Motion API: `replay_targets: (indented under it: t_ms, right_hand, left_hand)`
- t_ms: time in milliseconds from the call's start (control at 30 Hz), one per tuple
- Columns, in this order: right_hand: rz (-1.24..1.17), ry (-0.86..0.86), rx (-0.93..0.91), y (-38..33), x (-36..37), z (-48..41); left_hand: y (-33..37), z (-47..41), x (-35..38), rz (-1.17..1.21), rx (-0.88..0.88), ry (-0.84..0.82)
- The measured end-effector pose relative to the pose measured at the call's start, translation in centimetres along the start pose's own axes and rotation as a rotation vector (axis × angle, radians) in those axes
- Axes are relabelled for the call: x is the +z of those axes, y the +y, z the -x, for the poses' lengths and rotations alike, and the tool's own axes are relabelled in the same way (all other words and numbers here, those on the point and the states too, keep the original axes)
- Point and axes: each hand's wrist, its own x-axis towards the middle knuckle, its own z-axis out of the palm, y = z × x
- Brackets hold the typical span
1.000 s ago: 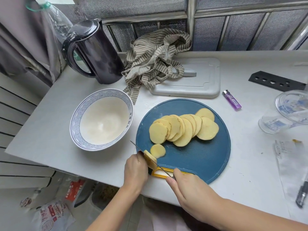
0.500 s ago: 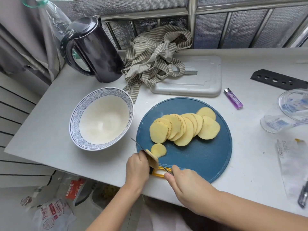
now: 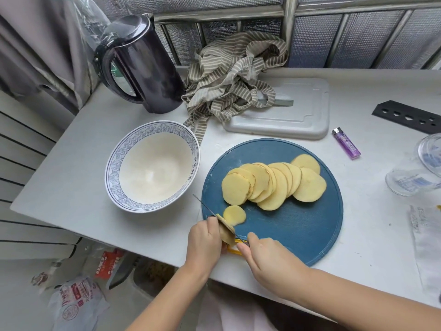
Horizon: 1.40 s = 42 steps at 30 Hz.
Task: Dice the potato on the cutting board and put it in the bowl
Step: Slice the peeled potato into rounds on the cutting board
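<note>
While left fingers point(image 3: 211, 226) pinch potato end point(image 3: 226, 233), right fingers point(image 3: 254, 239) grip knife point(image 3: 203, 204); red packet point(image 3: 108, 262) print unreadable.

The worktop point(image 3: 71, 187) holds one bowl point(image 3: 112, 177), one kettle point(image 3: 152, 75), one lighter point(image 3: 347, 144), one knife point(image 3: 202, 203), one striped cloth point(image 3: 229, 75), one blue board point(image 3: 298, 235), one grey board point(image 3: 298, 115), one potato end point(image 3: 226, 232) and about nine potato slices point(image 3: 269, 185).

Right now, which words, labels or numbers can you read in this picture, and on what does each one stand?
Nothing can be read for sure.
Bowl, inner rim: blue characters, too small.
Lighter: print on the purple body, blurred.
Red packet on the floor: white characters, blurred.
Plastic bag on the floor: red print, blurred.
Clear cup: blue print, blurred.
</note>
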Motion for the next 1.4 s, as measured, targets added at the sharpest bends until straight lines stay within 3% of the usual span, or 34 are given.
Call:
replay_targets:
  t_ms: [233,667,967,1133,1400]
  right_hand:
    - [-0.069,-0.018,-0.004,0.4,-0.1,-0.7]
    - [-0.105,-0.076,0.011,-0.1,-0.8,-2.3]
    - [-0.076,-0.088,0.008,-0.6,-1.4,-2.8]
    - [-0.112,-0.097,0.006,0.2,-2.2,-3.1]
    - [-0.389,-0.069,0.035,0.6,-3.6,-3.1]
  left_hand:
    - [-0.1,-0.8,0.0,-0.133,0.172,0.026]
    - [-0.5,-0.8,0.0,-0.172,0.239,-0.013]
    - [-1.9,0.4,0.3,-0.129,0.322,0.053]
    - [-1.5,0.2,0.4,-0.063,0.202,0.092]
    - [-0.4,-0.7,-0.2,0.043,0.019,0.061]
